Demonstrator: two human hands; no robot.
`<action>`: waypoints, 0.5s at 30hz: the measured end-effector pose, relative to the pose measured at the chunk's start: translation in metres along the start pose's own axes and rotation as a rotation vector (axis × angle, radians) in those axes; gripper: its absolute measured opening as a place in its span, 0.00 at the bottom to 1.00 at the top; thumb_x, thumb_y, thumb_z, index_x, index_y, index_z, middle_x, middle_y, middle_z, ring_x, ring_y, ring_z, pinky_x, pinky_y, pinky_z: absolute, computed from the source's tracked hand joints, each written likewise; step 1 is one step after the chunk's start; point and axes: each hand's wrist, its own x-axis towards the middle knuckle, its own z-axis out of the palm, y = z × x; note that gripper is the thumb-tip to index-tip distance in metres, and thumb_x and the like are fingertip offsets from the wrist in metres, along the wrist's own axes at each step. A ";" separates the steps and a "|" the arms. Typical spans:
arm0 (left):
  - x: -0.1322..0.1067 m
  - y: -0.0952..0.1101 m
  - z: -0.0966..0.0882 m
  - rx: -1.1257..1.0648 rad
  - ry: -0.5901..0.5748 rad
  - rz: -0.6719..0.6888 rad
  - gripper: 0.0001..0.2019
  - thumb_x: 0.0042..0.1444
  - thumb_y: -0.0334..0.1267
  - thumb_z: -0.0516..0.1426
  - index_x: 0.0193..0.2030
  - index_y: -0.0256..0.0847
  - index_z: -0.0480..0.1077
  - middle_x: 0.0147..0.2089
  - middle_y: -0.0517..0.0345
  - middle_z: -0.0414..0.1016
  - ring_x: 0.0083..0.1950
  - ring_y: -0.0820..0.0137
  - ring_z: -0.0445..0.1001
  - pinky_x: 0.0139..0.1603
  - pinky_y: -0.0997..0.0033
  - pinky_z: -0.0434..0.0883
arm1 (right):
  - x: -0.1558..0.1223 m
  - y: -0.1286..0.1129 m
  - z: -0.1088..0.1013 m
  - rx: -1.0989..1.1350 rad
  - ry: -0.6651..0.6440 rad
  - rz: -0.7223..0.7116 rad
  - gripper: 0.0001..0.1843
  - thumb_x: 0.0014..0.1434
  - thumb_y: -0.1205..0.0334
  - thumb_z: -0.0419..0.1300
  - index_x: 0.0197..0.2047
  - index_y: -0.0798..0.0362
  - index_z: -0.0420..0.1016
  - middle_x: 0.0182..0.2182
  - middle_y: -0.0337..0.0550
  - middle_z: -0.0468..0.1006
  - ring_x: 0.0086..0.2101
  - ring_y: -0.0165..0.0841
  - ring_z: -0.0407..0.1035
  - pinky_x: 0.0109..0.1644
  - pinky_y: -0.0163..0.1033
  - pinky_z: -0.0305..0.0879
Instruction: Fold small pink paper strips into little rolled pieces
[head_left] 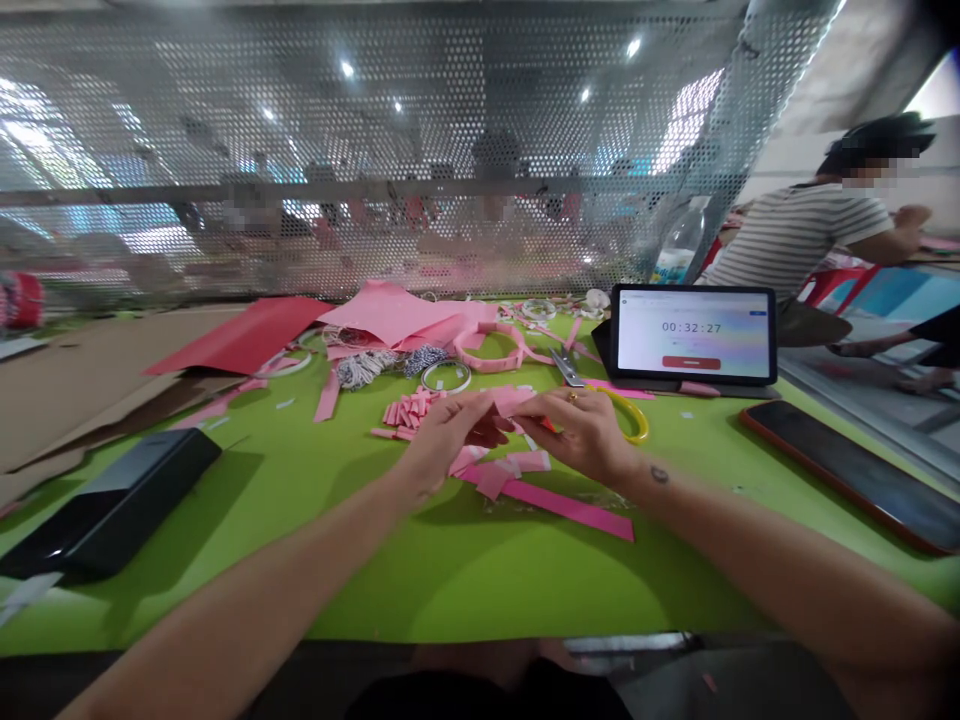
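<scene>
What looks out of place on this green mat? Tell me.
A long pink strip lies slanted across the green mat, apart from the tidy pile of cut pink pieces. Loose pink scraps are strewn beside it, so it looks stray.

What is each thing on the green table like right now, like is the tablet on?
Left hand, holding a pink paper piece
Right hand, holding the same pink paper piece
Tablet, on, timer showing 00:32:27
Phone, screen dark
Scissors, lying down, not held
Pink paper ring, lying flat
Cut pink strips, piled up
</scene>
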 end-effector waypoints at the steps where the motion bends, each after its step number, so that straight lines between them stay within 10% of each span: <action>1: 0.000 -0.001 0.001 -0.005 0.002 -0.002 0.13 0.56 0.46 0.55 0.33 0.36 0.71 0.31 0.55 0.74 0.33 0.71 0.73 0.40 0.67 0.71 | 0.000 0.001 0.000 -0.005 -0.028 -0.010 0.08 0.57 0.60 0.58 0.40 0.46 0.76 0.31 0.40 0.78 0.30 0.31 0.69 0.35 0.36 0.61; 15: 0.000 0.004 0.006 -0.032 0.061 0.018 0.06 0.51 0.35 0.61 0.35 0.36 0.74 0.32 0.56 0.78 0.32 0.73 0.76 0.42 0.68 0.74 | 0.008 -0.006 0.004 0.204 -0.084 0.187 0.09 0.60 0.60 0.53 0.37 0.52 0.73 0.29 0.39 0.77 0.27 0.27 0.67 0.32 0.32 0.60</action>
